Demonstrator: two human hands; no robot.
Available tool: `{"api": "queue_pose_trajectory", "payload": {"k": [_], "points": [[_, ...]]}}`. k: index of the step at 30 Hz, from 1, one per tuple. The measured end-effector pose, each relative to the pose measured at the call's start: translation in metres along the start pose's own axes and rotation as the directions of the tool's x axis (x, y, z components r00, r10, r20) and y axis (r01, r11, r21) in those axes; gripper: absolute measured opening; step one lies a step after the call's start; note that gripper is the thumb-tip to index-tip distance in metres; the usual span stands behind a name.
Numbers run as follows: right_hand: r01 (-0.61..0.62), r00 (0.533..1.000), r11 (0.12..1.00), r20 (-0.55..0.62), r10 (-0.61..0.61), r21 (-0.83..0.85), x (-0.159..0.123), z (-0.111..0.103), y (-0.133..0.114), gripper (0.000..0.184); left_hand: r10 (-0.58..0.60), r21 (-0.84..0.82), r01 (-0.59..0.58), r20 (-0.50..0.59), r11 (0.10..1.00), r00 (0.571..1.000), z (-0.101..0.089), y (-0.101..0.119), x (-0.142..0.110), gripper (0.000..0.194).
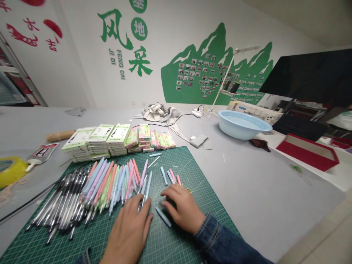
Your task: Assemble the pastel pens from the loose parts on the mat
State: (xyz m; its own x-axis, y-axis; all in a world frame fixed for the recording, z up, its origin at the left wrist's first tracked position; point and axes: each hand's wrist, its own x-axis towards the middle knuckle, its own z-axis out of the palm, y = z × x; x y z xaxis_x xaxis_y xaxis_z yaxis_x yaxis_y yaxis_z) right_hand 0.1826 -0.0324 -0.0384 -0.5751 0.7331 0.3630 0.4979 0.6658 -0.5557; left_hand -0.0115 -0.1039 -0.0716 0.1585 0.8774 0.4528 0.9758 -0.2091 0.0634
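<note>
My left hand point(129, 231) lies flat on the green cutting mat point(176, 249), its fingertips touching the near ends of a pastel pen pile point(115, 181). My right hand point(183, 207) rests palm down just right of it, fingers spread over the mat. A loose blue pen cap point(163, 217) lies between the two hands, by my right thumb. Further caps point(170, 176) in blue and pink sit just beyond my right fingertips. Left of the pastel pens spreads a heap of black and clear pens point(62, 203). Neither hand grips anything.
Stacks of white and green boxes point(93, 141) and pink boxes point(150, 137) line the mat's far edge. A light blue basin point(242, 124) stands at the back right, a red tray point(308, 150) beyond it. A yellow tape roll point(11, 170) and a glue tube point(41, 152) lie left.
</note>
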Motion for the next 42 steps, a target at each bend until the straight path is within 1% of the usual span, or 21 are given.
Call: {"api": "queue_pose_trajectory", "payload": {"k": [2,4,7,10,11,13,15,18,20,23,25,27,30,33,36,38,40,42], "points": [[0.04,0.995,0.999,0.096,-0.04,0.003,-0.002,0.005,-0.008,0.021,-0.007,-0.011,0.007,0.026,1.0,1.0,-0.001,-0.002,0.002,0.029],[0.054,0.99,0.999,0.134,-0.054,0.001,-0.003,0.008,-0.011,0.021,-0.006,-0.019,0.007,0.053,1.0,0.999,-0.001,-0.004,0.003,0.027],[0.022,0.995,1.0,0.097,-0.021,-0.003,0.002,0.013,-0.008,0.017,-0.002,-0.046,0.005,0.072,0.999,0.997,-0.002,-0.003,0.005,0.023],[-0.012,0.999,1.0,0.044,0.013,-0.017,0.016,0.019,-0.003,0.024,0.015,-0.103,-0.005,0.087,0.995,0.996,-0.004,-0.001,0.006,0.02],[-0.003,0.999,1.0,0.046,0.005,-0.03,0.021,0.021,-0.002,0.029,0.018,-0.127,-0.006,0.092,0.992,0.996,-0.006,0.0,0.006,0.02],[0.077,0.991,0.995,0.114,-0.07,-0.065,0.033,0.027,-0.002,0.039,0.035,-0.192,-0.013,0.112,0.981,0.993,-0.011,-0.002,0.007,0.021],[0.131,0.981,0.988,0.152,-0.119,-0.078,0.043,0.032,-0.001,0.036,0.1,-0.292,-0.044,0.177,0.955,0.979,-0.018,-0.008,0.01,0.025],[0.143,0.978,0.99,0.155,-0.142,0.0,0.051,0.037,0.004,0.03,0.217,-0.444,-0.069,0.293,0.894,0.931,-0.024,-0.021,0.015,0.031],[0.126,0.979,0.988,0.149,-0.139,0.093,0.053,0.04,0.009,0.027,0.219,-0.486,-0.036,0.326,0.873,0.92,-0.024,-0.026,0.018,0.029],[0.05,0.989,0.98,0.129,-0.075,0.191,0.053,0.044,0.016,0.022,0.148,-0.498,0.039,0.33,0.866,0.932,-0.02,-0.027,0.022,0.024],[-0.002,0.992,0.977,0.123,-0.024,0.212,0.052,0.045,0.017,0.022,0.109,-0.51,0.084,0.336,0.856,0.935,-0.018,-0.027,0.025,0.023],[-0.016,0.993,0.978,0.118,-0.009,0.207,0.053,0.045,0.017,0.022,0.099,-0.53,0.109,0.349,0.841,0.932,-0.018,-0.028,0.027,0.024],[0.037,0.991,0.982,0.12,-0.06,0.185,0.055,0.044,0.016,0.022,0.124,-0.542,0.097,0.358,0.835,0.925,-0.017,-0.031,0.028,0.023],[0.094,0.982,0.979,0.146,-0.121,0.18,0.058,0.043,0.017,0.02,0.145,-0.521,0.061,0.346,0.851,0.927,-0.012,-0.033,0.026,0.019],[0.114,0.977,0.98,0.16,-0.14,0.163,0.058,0.042,0.019,0.021,0.156,-0.507,0.042,0.342,0.861,0.927,-0.008,-0.033,0.024,0.019],[0.123,0.977,0.98,0.156,-0.147,0.154,0.057,0.042,0.019,0.02,0.169,-0.522,0.045,0.355,0.851,0.92,-0.01,-0.035,0.023,0.021],[0.134,0.976,0.979,0.151,-0.157,0.151,0.055,0.041,0.018,0.021,0.196,-0.558,0.058,0.384,0.828,0.902,-0.016,-0.038,0.023,0.029],[0.138,0.976,0.979,0.148,-0.16,0.15,0.053,0.039,0.016,0.021,0.237,-0.599,0.068,0.416,0.798,0.878,-0.023,-0.042,0.024,0.042]]}}
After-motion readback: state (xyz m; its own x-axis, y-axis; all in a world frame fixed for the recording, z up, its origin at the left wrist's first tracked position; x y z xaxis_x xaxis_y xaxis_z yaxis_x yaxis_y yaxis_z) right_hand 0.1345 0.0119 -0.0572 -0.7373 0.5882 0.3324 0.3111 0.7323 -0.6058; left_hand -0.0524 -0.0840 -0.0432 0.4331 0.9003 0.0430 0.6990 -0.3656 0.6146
